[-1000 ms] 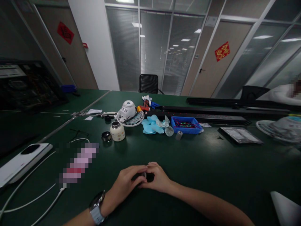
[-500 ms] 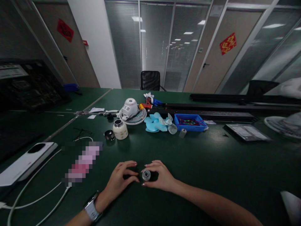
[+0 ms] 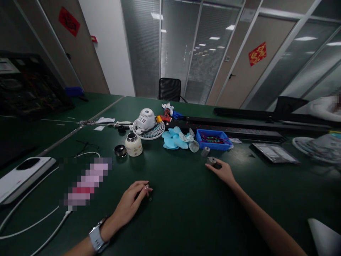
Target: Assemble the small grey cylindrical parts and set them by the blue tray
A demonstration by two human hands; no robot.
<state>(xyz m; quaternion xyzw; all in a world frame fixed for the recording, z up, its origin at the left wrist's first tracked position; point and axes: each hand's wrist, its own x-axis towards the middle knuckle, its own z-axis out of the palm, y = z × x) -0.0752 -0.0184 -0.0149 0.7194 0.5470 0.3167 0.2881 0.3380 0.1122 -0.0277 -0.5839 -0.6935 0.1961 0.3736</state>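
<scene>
My right hand point(image 3: 222, 171) is closed around a small metal motor point(image 3: 211, 161), a short silver cylinder, gripped between thumb and fingers at or just above the green table. Close behind it stands a second silver motor point(image 3: 205, 152). My left hand point(image 3: 131, 201) rests low over the table with thumb and fingertips drawn together; whether something tiny is pinched there is hidden. Just right of its fingertips lies a tiny ring-like piece point(image 3: 150, 199). A watch is on the left wrist.
Beyond the hands are light-blue fan blades point(image 3: 172, 138), a blue tray point(image 3: 214, 145) of wires, a white fan housing point(image 3: 146, 121) and a cream jar point(image 3: 134, 145) beside its dark lid point(image 3: 120, 151). A white power bank-like device point(image 3: 23, 177) and cables lie left. A person sits far right.
My right hand has carried the motor away from my left hand, forward and to the right, near the second motor. My left hand's fingers have come together. The view has shifted slightly.
</scene>
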